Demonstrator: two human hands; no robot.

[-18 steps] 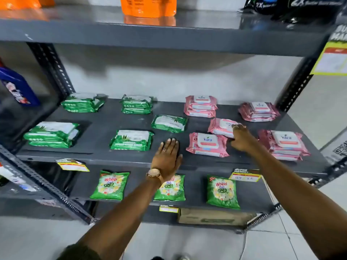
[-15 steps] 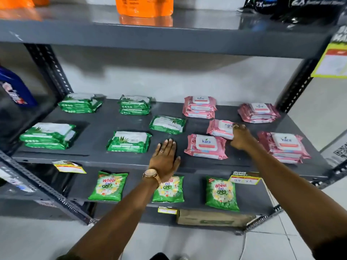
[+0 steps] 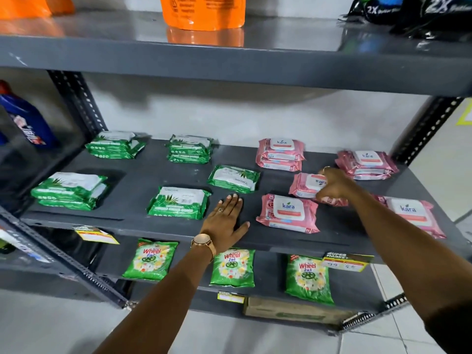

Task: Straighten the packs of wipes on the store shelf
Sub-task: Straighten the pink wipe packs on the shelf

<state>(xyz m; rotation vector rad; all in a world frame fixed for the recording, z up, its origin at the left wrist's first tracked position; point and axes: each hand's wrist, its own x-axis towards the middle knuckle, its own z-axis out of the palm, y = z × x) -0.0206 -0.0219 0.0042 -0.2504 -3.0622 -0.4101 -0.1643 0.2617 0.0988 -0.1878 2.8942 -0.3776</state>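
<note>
Green and pink packs of wipes lie on the grey middle shelf [image 3: 132, 215]. My right hand [image 3: 334, 186] is closed on a tilted pink pack [image 3: 305, 185] in the middle right. In front of it lies a single pink pack [image 3: 288, 213]. Pink stacks sit at the back [image 3: 279, 154], back right [image 3: 366, 164] and front right [image 3: 408, 213]. My left hand [image 3: 226, 222] rests flat and open on the bare shelf, between the pink pack and a green pack [image 3: 178, 203]. A tilted green pack [image 3: 233, 178] lies behind it. Green stacks stand at far left [image 3: 69, 191], back left [image 3: 115, 144] and back middle [image 3: 190, 149].
Three green detergent pouches [image 3: 150, 259] lie on the lower shelf, with a cardboard box [image 3: 293, 312] at its edge. Orange bags [image 3: 204, 11] and dark packs [image 3: 408, 14] sit on the top shelf. A blue bottle [image 3: 25, 121] stands at the left. Slotted uprights [image 3: 79, 100] frame the shelf.
My right hand has closed round the tilted pink pack and shifted it slightly. My left hand stays flat on the shelf.
</note>
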